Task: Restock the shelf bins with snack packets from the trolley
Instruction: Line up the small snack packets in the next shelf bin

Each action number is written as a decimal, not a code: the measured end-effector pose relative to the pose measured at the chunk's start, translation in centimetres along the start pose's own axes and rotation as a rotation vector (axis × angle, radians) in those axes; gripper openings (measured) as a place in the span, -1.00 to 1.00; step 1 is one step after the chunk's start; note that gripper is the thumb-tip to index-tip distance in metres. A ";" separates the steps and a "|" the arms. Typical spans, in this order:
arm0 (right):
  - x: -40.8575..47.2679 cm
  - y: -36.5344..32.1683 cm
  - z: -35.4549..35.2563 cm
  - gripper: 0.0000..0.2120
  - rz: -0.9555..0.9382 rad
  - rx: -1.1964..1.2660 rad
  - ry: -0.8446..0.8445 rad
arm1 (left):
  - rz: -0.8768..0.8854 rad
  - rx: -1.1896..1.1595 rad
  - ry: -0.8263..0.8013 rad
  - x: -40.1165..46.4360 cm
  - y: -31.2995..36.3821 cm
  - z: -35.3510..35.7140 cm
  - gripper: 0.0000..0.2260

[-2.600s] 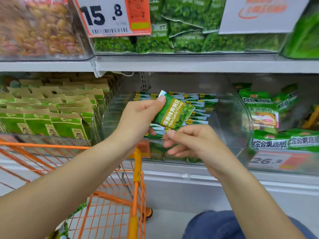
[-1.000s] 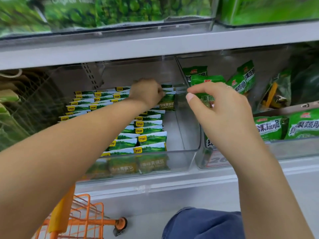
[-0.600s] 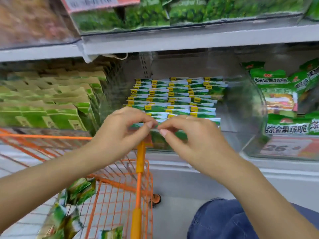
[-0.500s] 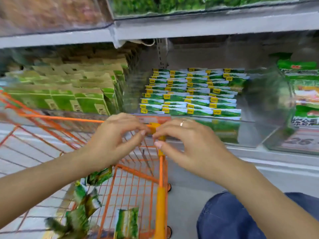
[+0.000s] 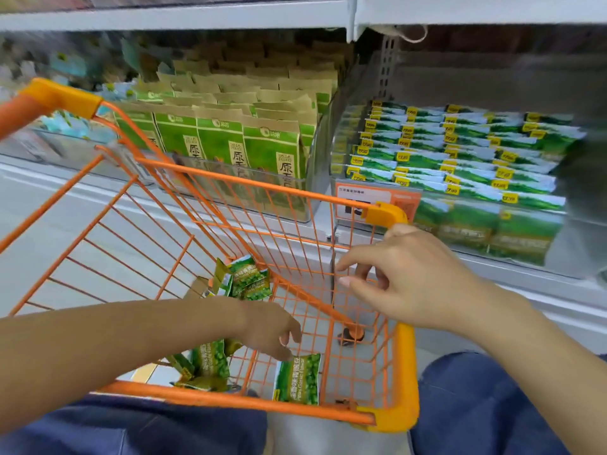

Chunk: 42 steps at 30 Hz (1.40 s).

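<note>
Change: half a second ago we had both hands pinched together in front of the bin; now our left hand (image 5: pixel 269 330) has dropped into the trolley (image 5: pixel 230 400) and our right hand (image 5: pixel 407 277) hangs over its right rim.
View: we now look further down and left, so the trolley fills the middle.
Left hand: fingers curled downward just above a green packet (image 5: pixel 298 379); we cannot tell whether they touch it or grip it.
Right hand: fingers loosely spread and bent, holding nothing.
Packet: green with a pea picture and white edges, lying flat on the trolley floor near the front right corner.
Other packets: one bunch (image 5: pixel 244 277) at the far side of the floor, another (image 5: pixel 207 366) under our left forearm, partly covered.
Bin: the clear bin (image 5: pixel 558 244) on the right holds neat rows of the same green packets.
Neighbour: brown-and-green bags (image 5: pixel 230 142) stand upright in the bin to the left.
Hard to see: the price tag (image 5: pixel 377 200) is blurred and half behind the trolley corner; the far left shelf is smeared.
</note>
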State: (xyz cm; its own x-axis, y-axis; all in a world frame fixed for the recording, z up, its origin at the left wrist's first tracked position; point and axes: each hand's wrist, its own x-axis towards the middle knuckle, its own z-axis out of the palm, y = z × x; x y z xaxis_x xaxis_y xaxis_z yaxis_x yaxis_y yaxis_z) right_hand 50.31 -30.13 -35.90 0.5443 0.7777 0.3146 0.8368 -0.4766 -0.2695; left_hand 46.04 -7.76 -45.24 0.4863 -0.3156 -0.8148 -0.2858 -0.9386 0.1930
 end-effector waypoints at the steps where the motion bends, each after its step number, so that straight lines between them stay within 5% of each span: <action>1: -0.1 0.2 0.1 -0.76 0.000 0.020 -0.002 | 0.000 0.011 -0.009 0.5 0.8 1.0 -0.47; 5: -0.3 0.7 0.0 -0.74 0.005 0.054 -0.015 | 0.011 0.028 0.072 1.1 1.8 2.5 -0.44; 10: -0.8 2.0 -1.3 -0.73 0.047 0.077 0.149 | 0.158 -0.154 0.051 -1.4 1.6 -1.2 -0.71; 14: -2.4 6.4 -5.5 -0.72 0.380 -0.199 0.426 | 0.272 -0.542 0.433 -4.9 2.2 -6.2 -0.82; 18: -5.6 11.1 -8.9 -0.71 0.639 -0.297 0.339 | 0.386 -1.123 0.718 -7.1 4.6 -10.8 -0.82; 20: -6.8 12.5 -10.0 -0.72 0.687 -0.333 0.469 | 0.471 -1.244 0.769 -7.4 6.0 -13.1 -0.62; 23: -8.0 13.6 -10.8 -0.76 0.837 -0.360 0.636 | 0.566 -1.324 0.805 -6.0 9.3 -16.4 -0.38; 27: -9.1 14.5 -10.7 -0.58 1.045 -0.333 0.460 | 0.498 -1.443 0.795 -1.3 15.3 -21.2 -0.82; 33: -9.8 14.4 -11.4 -0.59 0.992 -0.290 0.417 | 0.482 -1.437 0.728 4.3 20.3 -25.9 -0.50; 38: -10.2 14.8 -12.3 -0.64 0.955 -0.203 0.378 | 0.513 -1.298 0.734 5.9 21.8 -27.1 -0.79; 42: -9.9 15.1 -12.5 -0.67 0.964 -0.163 0.410 | 0.569 -1.266 0.749 6.7 21.9 -27.4 -0.76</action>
State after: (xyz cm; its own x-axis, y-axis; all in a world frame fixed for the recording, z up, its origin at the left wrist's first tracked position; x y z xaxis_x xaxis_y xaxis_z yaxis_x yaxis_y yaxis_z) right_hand 58.28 -50.10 -31.73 0.9352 -0.1415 0.3246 0.0223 -0.8913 -0.4528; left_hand 65.70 -34.28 -31.47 0.9514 -0.2880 -0.1089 0.0957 -0.0598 0.9936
